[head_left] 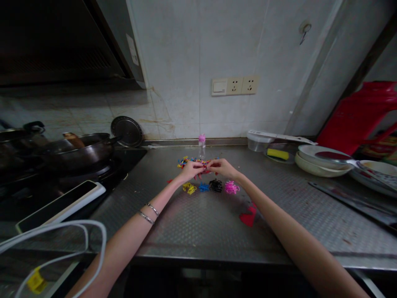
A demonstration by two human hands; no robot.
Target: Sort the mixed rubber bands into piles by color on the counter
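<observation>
Four small clusters of stringy, band-like pieces are lying on our side of the left hand (191, 170) and the right hand (221, 167): a yellow cluster (190, 188) nearest the left hand, then a blue cluster (204, 187) and a black cluster (216, 185) between the two, and a pink cluster (232, 187) below the right wrist. Each is showing one colour and sitting apart from the mixed heap (185, 160), so we are judging this much of the separating as done.

Just beyond the hands, the heap is spreading sideways, partly hidden by our fingers. It is showing several colours jumbled together, including yellow and blue, so a good share is seemingly remaining unseparated; we are not able to count it.

We are holding both hands nearly fingertip to fingertip, thumbs and fingers pinched narrow, and they are seemingly gripping one small reddish piece (205, 167) between them. Its exact shape is escaping us. Some red bits (198, 176) are showing right under the hands, but we are not able to tell whether they are forming a cluster of their own.

A pink-capped bottle (202, 142) is standing upright beyond the hands, behind the heap, and a flat red item (248, 217) is lying nearer us, beside the right forearm.
</observation>
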